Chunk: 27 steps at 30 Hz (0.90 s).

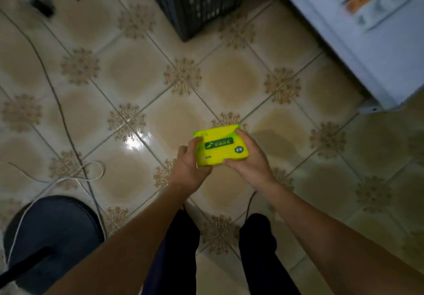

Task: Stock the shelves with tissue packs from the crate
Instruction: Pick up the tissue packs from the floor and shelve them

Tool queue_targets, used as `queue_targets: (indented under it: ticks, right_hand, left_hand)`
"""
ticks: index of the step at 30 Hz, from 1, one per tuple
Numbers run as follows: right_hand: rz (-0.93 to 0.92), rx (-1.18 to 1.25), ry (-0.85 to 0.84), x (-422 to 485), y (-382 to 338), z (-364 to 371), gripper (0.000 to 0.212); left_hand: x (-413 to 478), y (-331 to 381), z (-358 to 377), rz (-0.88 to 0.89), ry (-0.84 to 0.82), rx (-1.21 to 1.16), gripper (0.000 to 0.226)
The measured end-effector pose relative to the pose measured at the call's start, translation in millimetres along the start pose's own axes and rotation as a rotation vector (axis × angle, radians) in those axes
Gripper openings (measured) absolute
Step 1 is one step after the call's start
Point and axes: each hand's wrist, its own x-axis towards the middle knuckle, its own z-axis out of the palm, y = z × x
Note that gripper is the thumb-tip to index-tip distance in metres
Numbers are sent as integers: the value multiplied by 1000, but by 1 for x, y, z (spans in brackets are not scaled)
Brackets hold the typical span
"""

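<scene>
A bright yellow tissue pack [220, 145] with a green label is held above the tiled floor in front of me. My left hand [189, 165] grips its left end with the thumb on top. My right hand [249, 157] grips its right end, fingers curled round the far edge and thumb under the near corner. The dark plastic crate [195, 1] stands on the floor at the top centre; its contents are hard to make out. The white shelf unit [371, 49] rises at the upper right, with blurred goods on its upper level.
A dark round stand base [52, 237] sits at the lower left, with a white cord [91, 175] and thin dark cables trailing across the tiles. My legs in dark trousers [179, 249] are below the hands. Patterned tile floor [137, 70] stretches between me and the crate.
</scene>
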Motion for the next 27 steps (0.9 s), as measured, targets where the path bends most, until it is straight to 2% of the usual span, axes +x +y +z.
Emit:
queue_targets:
  ticks: [5,10,15,20,24,27]
  right_hand:
    - [-190,21,73,-18,-102,-56,84]
    - [-381,12,212,-39,-193,-120,80]
    - [-540,54,355,-62,-284,-204,77]
    - [-725,2,479,-86,-356,-301,68]
    - [-742,15,558,-92,-390,-374,63]
    - [-734,23,653,-86,-408,-410,61]
  left_hand:
    - [1,96,-69,135,97,-90,74]
    - [-4,204,-127,268,167,-148,81]
    - [-7,331,-172,497,265,-65,65]
    - [-10,459,-195,704,327,-34,59]
    - [-2,543,-189,826,308,-89,55]
    - [13,593,-184,889,263,-147,63]
